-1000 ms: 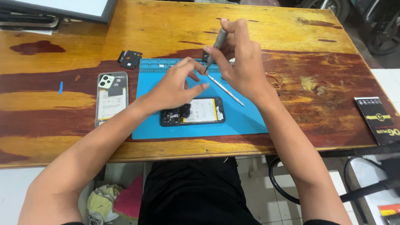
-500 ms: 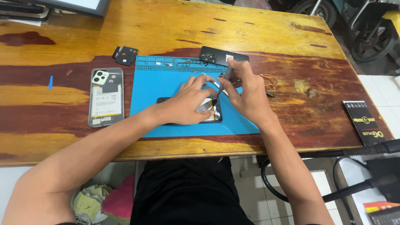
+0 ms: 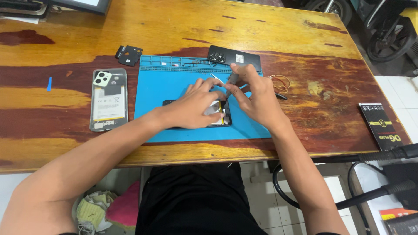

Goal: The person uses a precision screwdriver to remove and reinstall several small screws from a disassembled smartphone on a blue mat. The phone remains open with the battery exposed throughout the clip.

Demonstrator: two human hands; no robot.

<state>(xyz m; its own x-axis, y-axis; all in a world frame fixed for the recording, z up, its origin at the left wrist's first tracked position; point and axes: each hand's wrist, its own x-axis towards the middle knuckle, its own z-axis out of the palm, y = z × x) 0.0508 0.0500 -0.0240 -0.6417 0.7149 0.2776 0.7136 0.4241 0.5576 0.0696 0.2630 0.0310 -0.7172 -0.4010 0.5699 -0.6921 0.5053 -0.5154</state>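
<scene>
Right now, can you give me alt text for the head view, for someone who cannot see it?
Two bare hands work on an opened phone lying on a blue repair mat: the left hand presses on it while the right hand pinches a thin metal tool at its edge. On the wooden table, a clear-cased phone back lies to the left and a black back cover behind the mat.

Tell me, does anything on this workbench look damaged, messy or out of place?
The wooden table is blotched with dark stains and worn patches. The opened phone under the left hand and right hand has its back off; a back cover lies across the blue mat's top edge. Rubber bands lie loose nearby.
</scene>
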